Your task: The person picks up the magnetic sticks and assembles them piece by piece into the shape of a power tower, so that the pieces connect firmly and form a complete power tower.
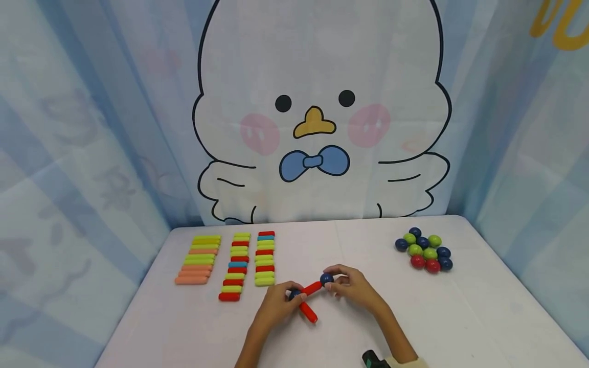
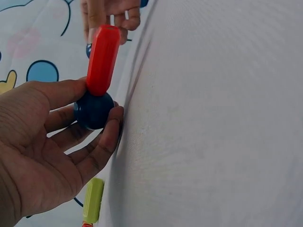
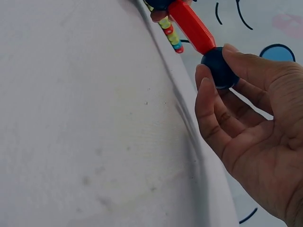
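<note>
Left hand [image 1: 276,306] pinches a smooth, glossy dark-blue ball [image 2: 93,110] between thumb and fingertips. Right hand [image 1: 352,287] pinches a second blue ball [image 3: 219,67] the same way. A rounded red rod [image 1: 312,288] spans the two balls above the matte white table [image 1: 460,317], near its front middle; a second red rod [image 1: 309,312] angles down from the left ball. Rod rows [image 1: 239,266] lie far left, a ball cluster [image 1: 425,249] far right, with open surface between. No legible writing.

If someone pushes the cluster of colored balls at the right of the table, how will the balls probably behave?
The balls are round and glossy, so they would probably roll apart easily and feel slippery. They lie close to the table edge, so some might roll off. They look hard and solid, unlikely to deform.
</note>
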`<state>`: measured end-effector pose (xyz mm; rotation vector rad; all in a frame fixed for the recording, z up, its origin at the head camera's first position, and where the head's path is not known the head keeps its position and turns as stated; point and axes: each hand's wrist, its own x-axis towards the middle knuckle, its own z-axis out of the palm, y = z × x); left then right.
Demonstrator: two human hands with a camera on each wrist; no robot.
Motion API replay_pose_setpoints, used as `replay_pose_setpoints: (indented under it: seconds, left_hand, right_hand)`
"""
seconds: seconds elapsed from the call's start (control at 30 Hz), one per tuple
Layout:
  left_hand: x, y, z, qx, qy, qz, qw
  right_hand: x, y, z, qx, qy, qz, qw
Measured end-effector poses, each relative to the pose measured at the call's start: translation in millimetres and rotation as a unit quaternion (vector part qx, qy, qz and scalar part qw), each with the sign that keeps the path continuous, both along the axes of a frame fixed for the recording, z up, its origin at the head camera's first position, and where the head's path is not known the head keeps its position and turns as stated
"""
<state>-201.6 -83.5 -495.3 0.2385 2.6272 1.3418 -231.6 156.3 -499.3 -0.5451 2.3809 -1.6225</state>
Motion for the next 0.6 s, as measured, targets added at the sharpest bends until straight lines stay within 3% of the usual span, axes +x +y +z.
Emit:
replay_pose_setpoints:
  seconds: [0.3, 0.43, 0.6]
  left_hand:
    - [0.0, 1.5, -1.0, -0.018, -0.01, -0.016, 0.9997]
    - [1.5, 3.0, -0.9, -0.031, -0.019, -0.037, 0.9986]
    - [2.7, 3.8, 4.2, -0.093, 0.012, -0.095, 0.9911]
  right_hand:
    - [2.2, 2.2, -4.5, -0.001, -0.009, 0.007, 0.9999]
    - [1.7, 1.5, -7.3, 0.01, 0.006, 0.008, 0.9999]
    - [1.0, -2.3, -6.1, 0.023, 0.032, 0.001, 0.9992]
